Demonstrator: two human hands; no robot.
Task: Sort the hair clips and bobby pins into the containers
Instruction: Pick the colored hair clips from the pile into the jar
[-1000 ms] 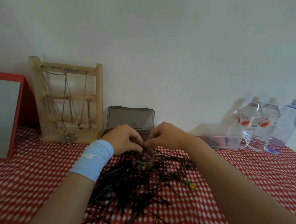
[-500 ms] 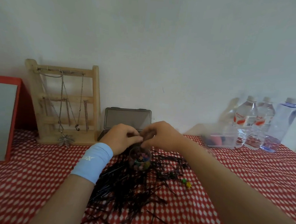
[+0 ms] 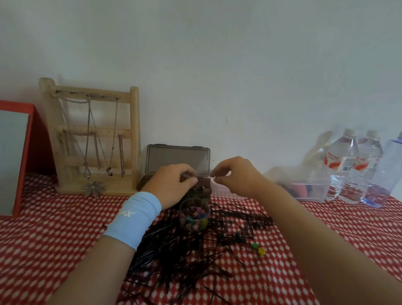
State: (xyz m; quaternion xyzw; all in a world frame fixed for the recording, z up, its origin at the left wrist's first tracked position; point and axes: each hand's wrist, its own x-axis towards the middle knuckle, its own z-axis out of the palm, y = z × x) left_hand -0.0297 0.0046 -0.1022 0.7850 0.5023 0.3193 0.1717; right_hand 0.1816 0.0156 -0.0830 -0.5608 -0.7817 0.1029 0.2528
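A heap of black bobby pins (image 3: 188, 254) lies on the red checked cloth. At its far edge stands a small clear cup (image 3: 194, 215) holding several colourful hair clips. A green clip (image 3: 255, 246) and a yellow clip (image 3: 261, 251) lie loose to the right. Behind the cup, a dark box (image 3: 203, 191) stands open, lid up against the wall. My left hand (image 3: 171, 183) hovers over the box, thumb and fingers pinched on something thin and dark, seemingly bobby pins. My right hand (image 3: 236, 176) is raised beside it with fingers curled; what its tips pinch is too small to see.
A wooden jewellery stand (image 3: 89, 139) with hanging chains stands at the back left, beside a red-framed mirror (image 3: 2, 160). At the back right are a clear plastic tub (image 3: 311, 188) and three water bottles (image 3: 360, 168). The wall runs close behind everything.
My hands, pinched together above the cup before, have drawn apart. The left moved over the dark box and the right lifted up and to the right.
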